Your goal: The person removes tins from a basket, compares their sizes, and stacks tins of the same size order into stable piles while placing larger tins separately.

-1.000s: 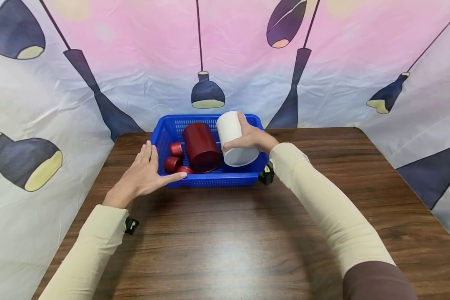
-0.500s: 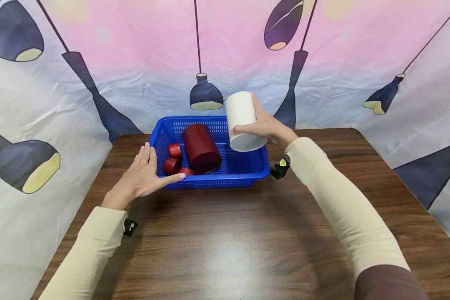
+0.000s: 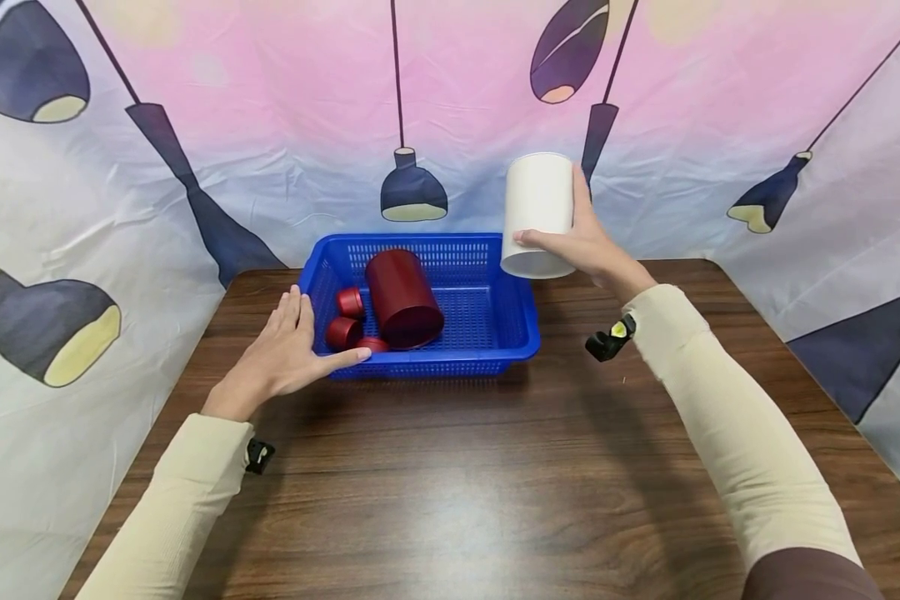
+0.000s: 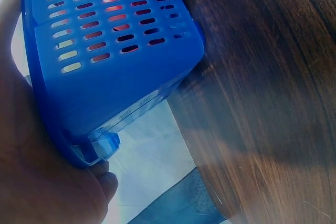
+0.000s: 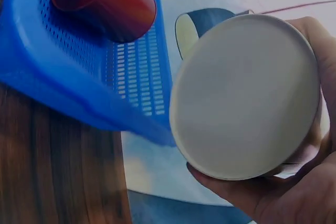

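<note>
My right hand (image 3: 596,246) grips a white cylindrical canister (image 3: 540,204) above the right end of the blue plastic basket (image 3: 420,357). Thumb and fingers wrap its sides, and its round flat end (image 5: 247,98) faces the right wrist camera. My left hand (image 3: 281,350) rests on the basket's left front corner, fingers straight along the rim and thumb over the front edge. Inside the basket a large dark red canister (image 3: 403,296) lies tilted. Left of it sit small red cylinders (image 3: 350,302), one partly hidden behind the front rim.
The basket stands at the back of a brown wood-grain table (image 3: 450,467). Behind and beside the table hangs a cloth backdrop (image 3: 292,183) printed with lamps. Black straps with small devices (image 3: 610,337) sit at both wrists.
My right hand has lifted the white canister out of the basket, up and to the right. My left hand stays on the basket's corner, and the red things have not moved.
</note>
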Motion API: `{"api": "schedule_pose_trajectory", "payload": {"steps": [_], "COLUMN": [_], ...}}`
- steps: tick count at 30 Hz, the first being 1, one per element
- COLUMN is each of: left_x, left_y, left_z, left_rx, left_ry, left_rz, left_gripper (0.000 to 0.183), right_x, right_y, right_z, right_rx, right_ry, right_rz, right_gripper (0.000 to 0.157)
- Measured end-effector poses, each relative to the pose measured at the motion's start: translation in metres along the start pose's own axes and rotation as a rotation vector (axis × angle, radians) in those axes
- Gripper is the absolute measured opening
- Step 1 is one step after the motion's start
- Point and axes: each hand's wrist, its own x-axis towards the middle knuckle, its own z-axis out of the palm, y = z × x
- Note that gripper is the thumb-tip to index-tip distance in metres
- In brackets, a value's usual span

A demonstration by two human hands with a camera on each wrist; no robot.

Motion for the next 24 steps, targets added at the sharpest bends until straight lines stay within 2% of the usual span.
{"api": "schedule_pose_trajectory", "payload": {"steps": [7, 15, 24], "left_x": [0.000, 0.000, 0.000], "left_y": [0.000, 0.000, 0.001], "left_z": [0.000, -0.001, 0.000], "left_rx": [-0.006, 0.001, -0.005], "left_ry": [-0.003, 0.001, -0.002], "left_rz": [-0.001, 0.003, -0.008], "left_gripper": [0.133, 0.133, 0.134], "right_x": [-0.006, -0.018, -0.019], "right_y": [0.024, 0.057, 0.104], "right_z": [-0.014, -0.023, -0.018], "right_rx": [0.039, -0.059, -0.176], "right_ry": [0.113, 0.225, 0.349], "right_rz": [-0.047, -0.088, -0.140], "right_gripper": [0.130, 0.131, 0.134]}}
